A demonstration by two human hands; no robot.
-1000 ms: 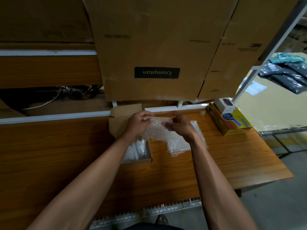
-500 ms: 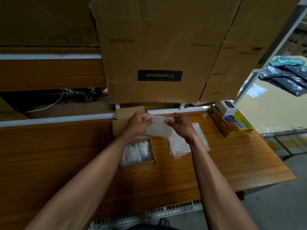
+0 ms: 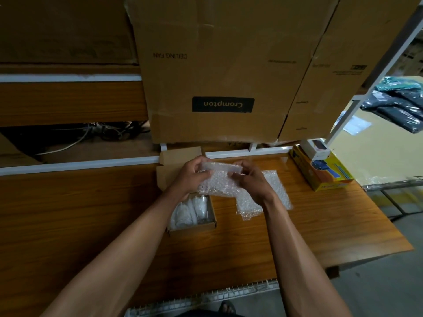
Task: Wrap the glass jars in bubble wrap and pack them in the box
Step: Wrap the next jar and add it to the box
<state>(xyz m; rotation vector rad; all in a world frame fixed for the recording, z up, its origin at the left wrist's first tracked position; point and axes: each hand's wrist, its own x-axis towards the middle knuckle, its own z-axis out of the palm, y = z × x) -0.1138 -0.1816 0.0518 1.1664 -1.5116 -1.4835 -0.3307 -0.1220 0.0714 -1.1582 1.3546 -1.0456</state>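
- Head view, the change: over the last second the bundle has been turned and gathered in the hands. A moment ago the sheet was spread wider between them; now its top edge is rolled into a tight ridge, and the loose tail of wrap hangs lower, off the near side of the bundle.
- What that suggests: the wrapping of this jar looks close to finished, with tucking the ends and placing it in the box to come. I cannot see glass through the bubbles, so the jar inside is a judgement, not a sighting.
- The left hand [image 3: 191, 177] is curled round the left end of the bubble wrap [image 3: 217, 179], fingers closed over it, directly above the far part of the box [image 3: 192, 225].
- The right hand [image 3: 249, 181] pinches the right end, thumb and fingers closed on the rolled edge, just right of the box.
- The bundle is held clear of the worktop [image 3: 91, 213], above and a little right of the box.
- In the box lie wrapped jars [image 3: 190, 211], pale and packed side by side; its flap stands open on the far side.
- More loose sheets [image 3: 274, 193] lie flat on the worktop right of the box, partly under the right wrist.
- Well to the right of the box sits a yellow carton [image 3: 325, 177]; behind it stands a large cardboard case [image 3: 217, 72].
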